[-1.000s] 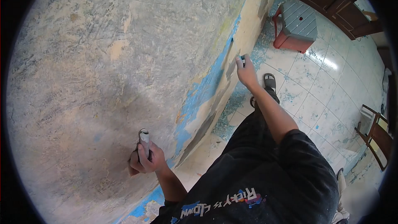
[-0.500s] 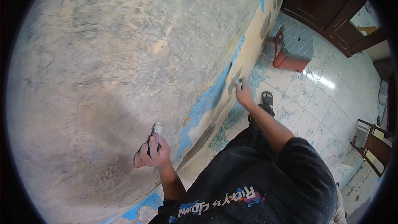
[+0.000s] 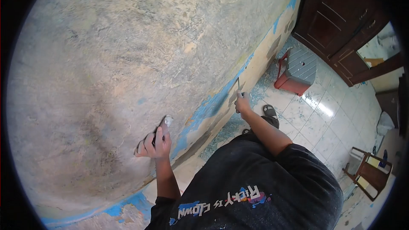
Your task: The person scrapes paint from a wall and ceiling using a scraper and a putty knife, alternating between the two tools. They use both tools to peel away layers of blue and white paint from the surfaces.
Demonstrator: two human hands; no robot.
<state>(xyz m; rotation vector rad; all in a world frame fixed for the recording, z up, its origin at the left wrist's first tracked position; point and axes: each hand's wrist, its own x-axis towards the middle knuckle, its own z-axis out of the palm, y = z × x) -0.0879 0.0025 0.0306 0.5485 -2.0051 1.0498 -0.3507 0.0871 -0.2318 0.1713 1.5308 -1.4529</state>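
My left hand [image 3: 156, 144] is closed round a small tool with a pale, whitish end [image 3: 168, 120], held against the bare grey-beige wall [image 3: 128, 59]. Further along, my right hand [image 3: 243, 103] grips a thin scraper [image 3: 239, 83], whose tip meets the lower wall beside a strip of blue paint [image 3: 213, 102]. Most of that scraper's handle is hidden in my fingers. The blue paint has ragged edges, with patchy plaster under it.
A grey and red step stool [image 3: 301, 69] stands on the tiled floor [image 3: 313, 121], which is strewn with blue flakes. Beyond it is a dark wooden cabinet [image 3: 326, 27]. A wooden chair [image 3: 370, 172] is at the right. My sandalled foot [image 3: 269, 110] is near the wall.
My right hand has moved slightly left and down in the view, and its tool now reaches the wall by the blue strip. My left hand has shifted slightly up-left. The whole view has turned a little.
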